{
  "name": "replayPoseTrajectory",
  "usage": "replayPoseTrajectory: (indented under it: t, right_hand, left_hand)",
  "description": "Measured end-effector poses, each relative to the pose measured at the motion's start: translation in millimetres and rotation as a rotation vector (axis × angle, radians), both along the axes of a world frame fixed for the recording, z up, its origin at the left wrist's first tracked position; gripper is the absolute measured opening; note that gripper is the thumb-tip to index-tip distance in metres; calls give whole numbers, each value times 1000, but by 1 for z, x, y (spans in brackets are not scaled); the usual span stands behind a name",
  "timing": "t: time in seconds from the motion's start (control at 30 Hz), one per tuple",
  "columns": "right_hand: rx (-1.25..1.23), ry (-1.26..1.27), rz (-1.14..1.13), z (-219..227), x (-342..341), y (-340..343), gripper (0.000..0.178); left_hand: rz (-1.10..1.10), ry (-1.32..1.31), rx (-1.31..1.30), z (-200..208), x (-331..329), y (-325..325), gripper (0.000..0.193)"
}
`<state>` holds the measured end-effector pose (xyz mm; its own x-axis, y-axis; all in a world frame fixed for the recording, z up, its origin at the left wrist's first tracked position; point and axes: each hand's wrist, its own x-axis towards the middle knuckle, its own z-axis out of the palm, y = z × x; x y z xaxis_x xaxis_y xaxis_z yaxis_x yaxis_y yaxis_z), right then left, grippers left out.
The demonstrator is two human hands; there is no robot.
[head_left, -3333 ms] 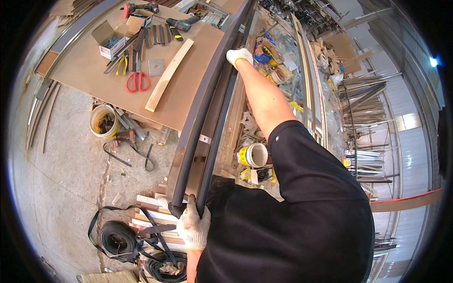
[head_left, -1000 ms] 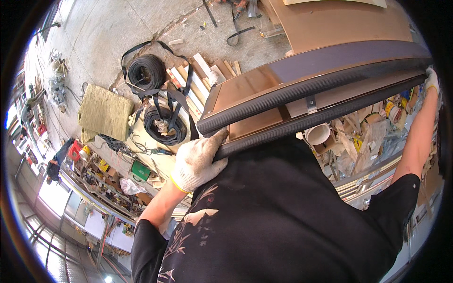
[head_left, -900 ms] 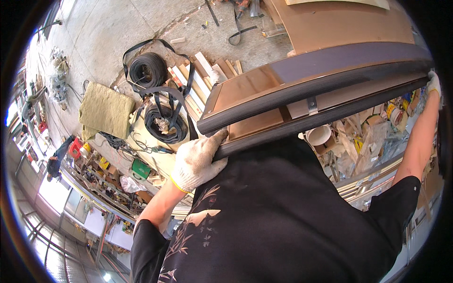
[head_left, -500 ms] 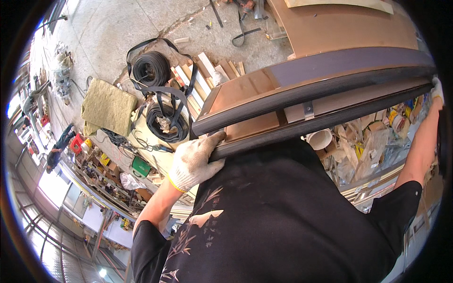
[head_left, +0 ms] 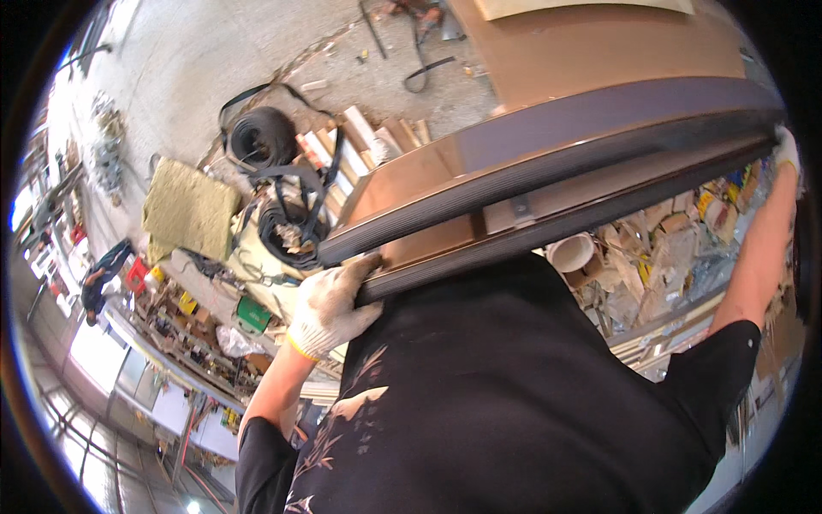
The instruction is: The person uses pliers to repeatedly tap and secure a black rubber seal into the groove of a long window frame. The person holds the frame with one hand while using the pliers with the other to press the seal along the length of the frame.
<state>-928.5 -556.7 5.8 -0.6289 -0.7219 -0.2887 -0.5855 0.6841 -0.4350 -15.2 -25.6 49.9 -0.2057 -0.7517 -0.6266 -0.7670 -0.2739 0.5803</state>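
Observation:
Across my front lies a long door-like panel (head_left: 599,120), brown and metallic, with a dull purplish stretch along its upper face. Two black ribbed rubber strips (head_left: 479,193) run along its near edge, a gap between them. A small metal bracket (head_left: 521,208) shows in that gap. My left hand (head_left: 330,310), in a white knit glove with a yellow cuff, is closed around the panel's left end, thumb on the edge. Far to the right, my right hand (head_left: 785,147), also gloved, holds the other end; its fingers are partly hidden.
Coils of black strip (head_left: 261,137) and wood offcuts (head_left: 351,150) lie on the concrete floor, beside a yellowish insulation slab (head_left: 190,210). A large brown board (head_left: 599,43) lies beyond the panel. A white bucket (head_left: 572,254) stands among scrap at right. Another person (head_left: 101,278) is far left.
The panel's left end has shifted left and slightly down in the view, my left hand along with it. The background has slid a little left too. Both hands keep their hold.

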Motion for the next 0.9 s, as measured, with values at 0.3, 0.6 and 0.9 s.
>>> replayPoseTrajectory:
  t: [0.3,0.6,0.9]
  right_hand:
    - [224,679,102,27,204,49,43]
    - [-129,299,-306,15,198,46,57]
    - [-71,25,-226,43,213,63,80]
  left_hand:
    - [164,83,207,11,-17,11,63]
    - [111,54,141,11,-3,-1,58]
    - [-41,44,55,-13,4,-2,51]
